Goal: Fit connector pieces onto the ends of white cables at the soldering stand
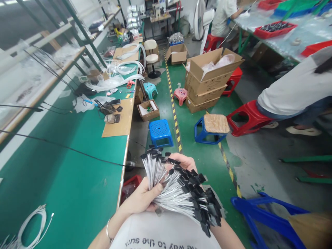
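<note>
A thick fanned bundle of white cables (173, 197) with black connector ends lies across my front, close to my shirt. My left hand (145, 195) is closed around the gathered cables, its thumb pressed over them. Behind the black ends, my right hand (185, 162) curls at the far side of the bundle; most of its fingers are hidden by the connectors. The black ends spread from the upper left of the bundle round to the lower right.
At left runs a green-topped workbench (67, 173) with a coil of white cable (32, 224). Ahead stand a blue stool (160, 133), a wood-topped stool (216, 123) and stacked cardboard boxes (207, 86). A seated person (298, 83) is at right. A blue plastic frame (259, 211) stands lower right.
</note>
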The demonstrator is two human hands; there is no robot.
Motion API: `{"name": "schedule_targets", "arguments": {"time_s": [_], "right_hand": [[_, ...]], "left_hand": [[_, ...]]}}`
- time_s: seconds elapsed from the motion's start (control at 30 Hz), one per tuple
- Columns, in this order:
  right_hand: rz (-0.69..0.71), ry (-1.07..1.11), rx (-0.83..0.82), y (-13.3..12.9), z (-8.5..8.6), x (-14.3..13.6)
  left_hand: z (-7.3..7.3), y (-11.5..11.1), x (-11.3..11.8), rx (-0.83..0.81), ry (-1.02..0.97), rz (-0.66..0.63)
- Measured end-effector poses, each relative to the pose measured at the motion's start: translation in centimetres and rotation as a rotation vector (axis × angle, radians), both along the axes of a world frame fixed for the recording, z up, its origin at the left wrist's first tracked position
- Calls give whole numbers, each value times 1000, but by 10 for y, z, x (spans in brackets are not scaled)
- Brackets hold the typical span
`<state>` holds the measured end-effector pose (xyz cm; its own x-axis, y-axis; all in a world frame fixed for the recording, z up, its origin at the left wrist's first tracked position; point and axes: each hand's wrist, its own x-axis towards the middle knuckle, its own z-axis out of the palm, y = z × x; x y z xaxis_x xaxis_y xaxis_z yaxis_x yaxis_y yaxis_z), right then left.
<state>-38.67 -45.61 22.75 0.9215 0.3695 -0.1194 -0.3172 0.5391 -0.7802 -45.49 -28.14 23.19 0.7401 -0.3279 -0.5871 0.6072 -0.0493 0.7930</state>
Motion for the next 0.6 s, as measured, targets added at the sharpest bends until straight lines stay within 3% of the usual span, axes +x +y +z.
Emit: {"name": "schedule_targets", "arguments": {"time_s": [0.2,0.37,0.6], "right_hand": [[55,34,69,5,-3,1],[69,-38,70,11,-7,7],[129,96,140,12,-14,7]], "left_hand": [[-3,4,0,42,-107,67],[-2,4,1,27,-57,21],[1,3,6,3,-115,98]]}}
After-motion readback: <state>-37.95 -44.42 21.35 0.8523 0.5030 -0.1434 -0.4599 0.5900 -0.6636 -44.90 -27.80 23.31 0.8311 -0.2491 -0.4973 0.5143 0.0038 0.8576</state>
